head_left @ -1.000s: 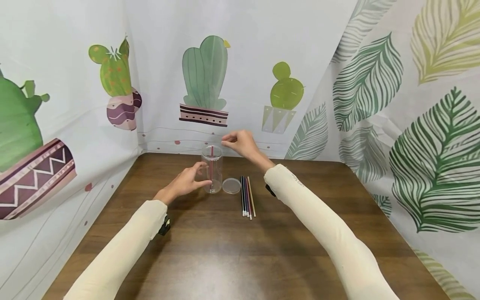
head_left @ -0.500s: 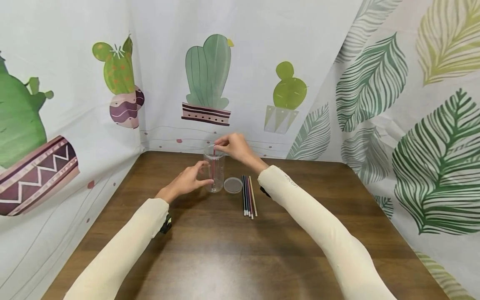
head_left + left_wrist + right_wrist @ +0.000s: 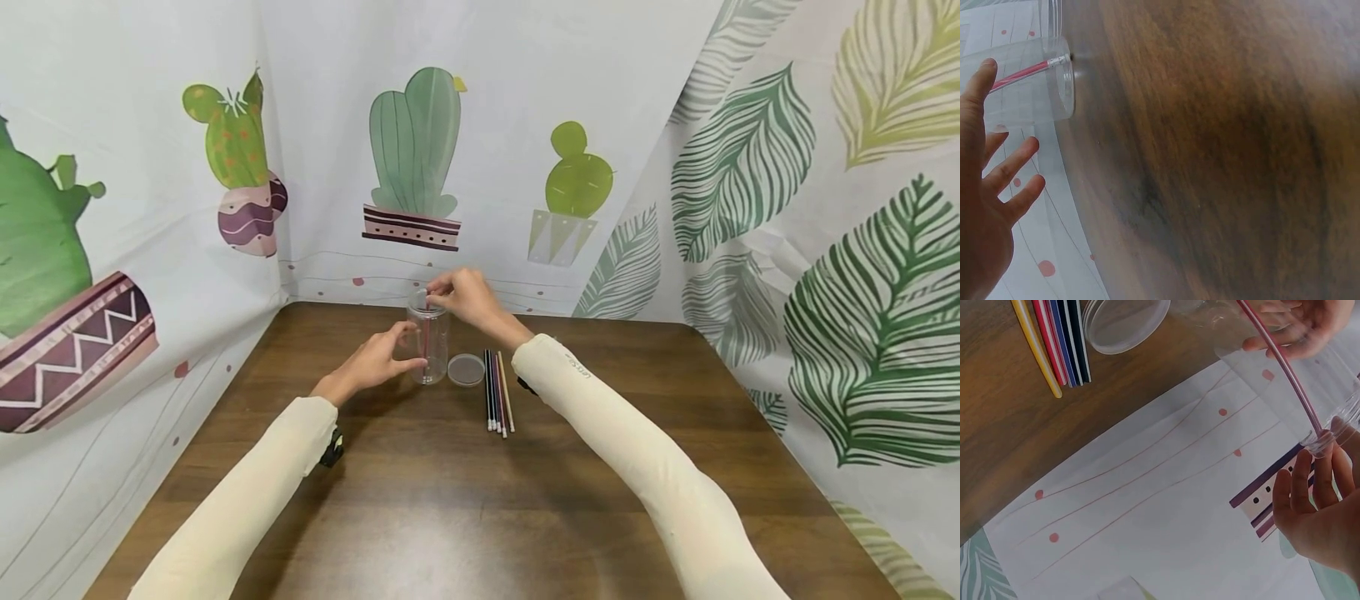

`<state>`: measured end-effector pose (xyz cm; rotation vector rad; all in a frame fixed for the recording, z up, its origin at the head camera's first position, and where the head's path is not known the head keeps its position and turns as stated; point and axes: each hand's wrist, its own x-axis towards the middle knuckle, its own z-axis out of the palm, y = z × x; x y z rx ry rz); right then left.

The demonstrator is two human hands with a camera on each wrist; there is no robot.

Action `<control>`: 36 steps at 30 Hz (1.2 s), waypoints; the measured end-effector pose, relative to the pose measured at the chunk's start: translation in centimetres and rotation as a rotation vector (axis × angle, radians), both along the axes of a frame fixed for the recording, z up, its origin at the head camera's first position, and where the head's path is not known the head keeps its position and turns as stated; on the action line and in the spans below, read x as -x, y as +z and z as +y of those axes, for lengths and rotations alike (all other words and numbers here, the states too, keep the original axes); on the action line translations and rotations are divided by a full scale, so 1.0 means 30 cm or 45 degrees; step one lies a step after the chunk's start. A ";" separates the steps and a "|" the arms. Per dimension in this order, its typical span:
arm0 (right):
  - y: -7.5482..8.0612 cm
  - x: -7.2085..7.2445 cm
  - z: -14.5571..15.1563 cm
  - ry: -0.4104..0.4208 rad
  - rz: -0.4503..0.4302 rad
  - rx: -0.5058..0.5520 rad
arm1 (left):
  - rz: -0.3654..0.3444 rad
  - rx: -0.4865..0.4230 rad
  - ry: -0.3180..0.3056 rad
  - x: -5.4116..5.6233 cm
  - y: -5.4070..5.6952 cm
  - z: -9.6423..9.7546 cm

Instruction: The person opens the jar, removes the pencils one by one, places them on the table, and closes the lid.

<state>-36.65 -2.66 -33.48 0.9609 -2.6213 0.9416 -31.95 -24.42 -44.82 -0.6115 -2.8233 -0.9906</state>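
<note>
A clear jar [image 3: 438, 346] stands upright on the table, with a red pencil [image 3: 1288, 369] inside it. The pencil's eraser end is down near the base, as the left wrist view shows. My left hand [image 3: 371, 360] holds the jar's left side, its thumb [image 3: 982, 81] in front and its fingers curved around behind. At the jar's mouth, my right hand [image 3: 471, 296] pinches the pencil's upper end between thumb and fingers; the fingertips partly cover that end. A round clear lid [image 3: 467, 371] lies flat just right of the jar.
Several pencils [image 3: 495, 393] in dark, red and yellow colours lie side by side right of the lid, below the right forearm. The brown wooden table [image 3: 420, 483] ends at a printed cloth backdrop [image 3: 495, 192] close behind the jar.
My right hand has moved left and slightly down from beside the jar to its mouth, taking hold of the pencil's upper end. The left hand stays at the jar.
</note>
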 end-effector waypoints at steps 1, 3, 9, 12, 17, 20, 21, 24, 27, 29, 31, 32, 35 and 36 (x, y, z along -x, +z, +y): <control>0.000 -0.002 0.000 -0.004 0.008 -0.003 | 0.003 0.001 -0.002 0.000 0.001 0.000; -0.002 -0.005 -0.001 -0.009 0.016 -0.001 | 0.009 0.005 -0.006 -0.001 0.001 -0.001; -0.005 -0.013 0.003 -0.029 0.033 0.009 | 0.027 -0.001 -0.015 -0.004 0.001 0.002; -0.005 -0.016 0.002 -0.039 0.035 0.025 | 0.026 -0.005 -0.007 0.000 -0.001 0.004; -0.009 -0.021 -0.001 -0.048 0.007 0.050 | 0.036 -0.007 -0.010 0.001 -0.001 0.002; -0.014 -0.023 -0.001 -0.045 -0.002 0.049 | 0.044 0.001 -0.011 0.001 -0.002 0.001; -0.015 -0.023 -0.001 -0.041 -0.003 0.050 | 0.044 0.006 -0.009 0.000 -0.003 0.001; -0.022 -0.020 0.001 -0.027 0.003 0.044 | 0.038 0.018 -0.002 -0.001 -0.007 -0.002; -0.024 -0.017 0.003 -0.020 0.022 0.040 | 0.033 0.023 -0.001 -0.002 -0.009 -0.004; -0.025 -0.013 0.004 -0.015 0.039 0.045 | 0.031 0.022 -0.003 -0.001 -0.008 -0.003; -0.023 -0.010 0.006 -0.015 0.058 0.053 | 0.030 0.019 -0.004 0.000 -0.006 -0.001; -0.022 -0.007 0.007 -0.011 0.067 0.060 | 0.030 0.016 -0.004 0.001 -0.005 0.000; -0.015 -0.002 0.009 -0.002 0.081 0.091 | 0.027 0.006 -0.002 0.002 -0.003 0.002; -0.012 -0.001 0.010 -0.002 0.082 0.104 | 0.028 0.005 -0.003 0.002 -0.004 0.003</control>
